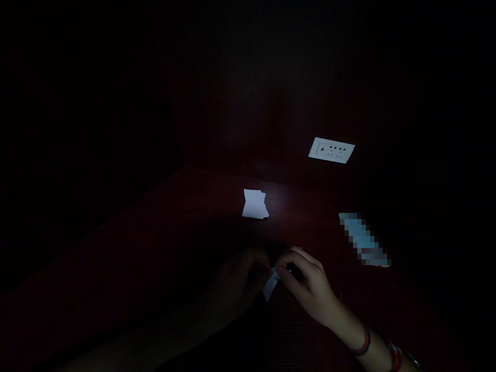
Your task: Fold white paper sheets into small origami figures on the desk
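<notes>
A small piece of white paper is pinched between my two hands, close above the dark red table. My left hand lies in deep shadow, its thumb and fingers closed at the paper's left side. My right hand is better lit and grips the upper right part with thumb and forefinger. Bracelets circle the right wrist. The paper's lower end hangs down to a point; its top is hidden by my fingertips. Beyond my hands rests a small stack of white paper sheets, with edges out of line.
To the right on the table lies a phone with a blurred screen. A white power socket is set in the dark upright panel behind. Most of the surroundings are too dark to make out.
</notes>
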A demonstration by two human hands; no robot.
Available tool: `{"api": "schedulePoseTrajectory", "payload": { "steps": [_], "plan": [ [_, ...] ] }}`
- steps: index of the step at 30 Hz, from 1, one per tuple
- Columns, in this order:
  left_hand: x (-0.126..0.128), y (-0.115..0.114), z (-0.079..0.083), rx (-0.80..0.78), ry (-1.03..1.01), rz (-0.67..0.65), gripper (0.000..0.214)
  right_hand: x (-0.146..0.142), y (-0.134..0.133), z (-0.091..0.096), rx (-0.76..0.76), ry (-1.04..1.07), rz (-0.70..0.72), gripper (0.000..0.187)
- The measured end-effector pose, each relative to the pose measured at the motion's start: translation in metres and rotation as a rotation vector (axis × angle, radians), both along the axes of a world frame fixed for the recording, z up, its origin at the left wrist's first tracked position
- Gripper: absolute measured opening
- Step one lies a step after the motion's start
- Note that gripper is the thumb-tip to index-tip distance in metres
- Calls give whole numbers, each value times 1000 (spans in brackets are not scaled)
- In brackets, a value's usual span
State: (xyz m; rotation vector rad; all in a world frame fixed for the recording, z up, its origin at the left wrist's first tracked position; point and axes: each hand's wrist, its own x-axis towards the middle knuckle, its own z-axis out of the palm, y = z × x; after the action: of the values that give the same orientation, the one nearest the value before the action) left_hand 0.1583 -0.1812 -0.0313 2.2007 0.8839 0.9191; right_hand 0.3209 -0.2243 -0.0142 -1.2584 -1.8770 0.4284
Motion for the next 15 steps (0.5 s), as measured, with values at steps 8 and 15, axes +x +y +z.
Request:
{"api": "schedulePoseTrajectory", "payload": {
  "steps": [8,15],
  "plan": [
    [3,7,2,-192,-112,-65,38,5,3,1,-72,52,-51,7],
    [2,13,2,-219,-138,-43,38,12,7,3,-144,43,-1,10]
  ]
}}
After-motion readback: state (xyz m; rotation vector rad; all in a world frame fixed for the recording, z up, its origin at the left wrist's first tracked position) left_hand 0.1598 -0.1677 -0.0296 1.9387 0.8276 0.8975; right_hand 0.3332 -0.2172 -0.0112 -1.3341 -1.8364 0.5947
